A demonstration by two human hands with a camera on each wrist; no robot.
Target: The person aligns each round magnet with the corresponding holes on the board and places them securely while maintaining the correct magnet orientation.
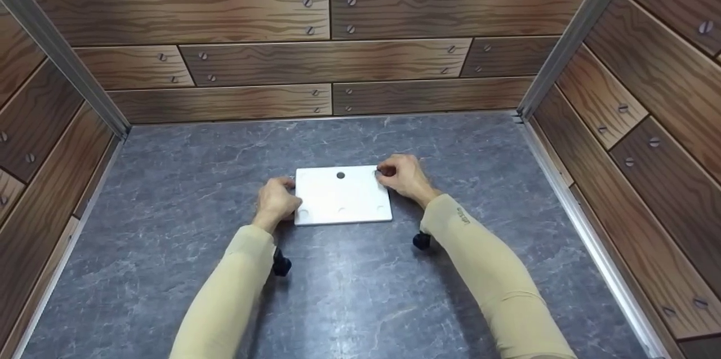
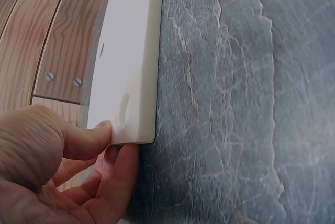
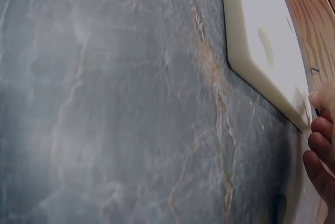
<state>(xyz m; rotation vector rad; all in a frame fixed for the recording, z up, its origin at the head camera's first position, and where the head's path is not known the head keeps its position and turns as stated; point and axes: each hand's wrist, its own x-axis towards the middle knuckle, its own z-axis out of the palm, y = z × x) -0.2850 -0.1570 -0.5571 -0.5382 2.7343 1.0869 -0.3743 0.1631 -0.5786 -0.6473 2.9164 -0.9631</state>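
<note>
Left hand (image 1: 276, 199)'s grip has the board (image 1: 341, 195) at 9 o'clock; right hand (image 1: 408, 177)'s pinching a dark bit (image 1: 378, 172) around 2.

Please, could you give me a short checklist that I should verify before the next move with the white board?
1. White board lies flat on the gray surface: ok, it looks flat.
2. Left hand steadies it: ok, thumb and fingers grip the left end.
3. Right hand holds the small dark piece: ok, pinched at the far right corner.
4. Piece seated in the recess there: cannot tell, the fingers cover it.
5. Three near-edge recesses free of dark pieces: ok.
6. Dark round spot at the far edge's middle is a piece, not a hole: cannot tell.
</note>
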